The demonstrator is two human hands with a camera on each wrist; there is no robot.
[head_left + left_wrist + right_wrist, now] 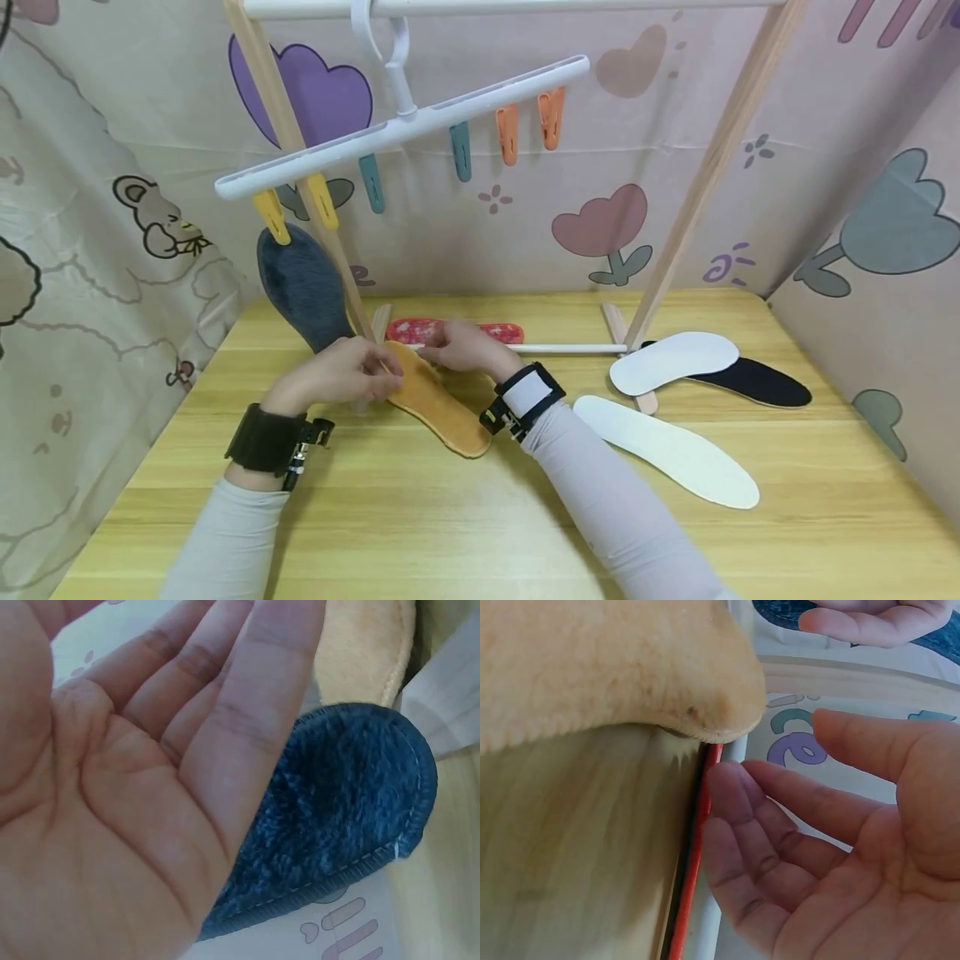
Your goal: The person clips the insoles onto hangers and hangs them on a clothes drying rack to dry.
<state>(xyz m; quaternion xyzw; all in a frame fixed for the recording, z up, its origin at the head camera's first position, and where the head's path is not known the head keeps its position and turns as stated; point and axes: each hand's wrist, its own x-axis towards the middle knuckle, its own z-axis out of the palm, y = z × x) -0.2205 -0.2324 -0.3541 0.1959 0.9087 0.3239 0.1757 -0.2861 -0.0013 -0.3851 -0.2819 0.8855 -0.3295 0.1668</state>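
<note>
An orange fuzzy insole [442, 408] lies slantwise on the table, its far end by the white lower bar. My left hand [347, 371] is over its left edge, fingers loosely bent; in the left wrist view nothing shows in the palm. At the insole's far end hovers my right hand [468, 346]. The right wrist view shows those fingers loosely curled around nothing, beside a red insole [697, 847]. A dark blue furry insole [300, 279] hangs from a yellow clip [272, 218] on the white hanger [405, 129], its lower end behind my left hand.
A wooden rack [693, 200] with a white top rail [525, 8] carries the tilted hanger. More clips, teal [461, 152] and orange [507, 135], dangle from it. At the right lie a white insole [675, 362], a black insole [757, 383] and a cream insole [675, 450].
</note>
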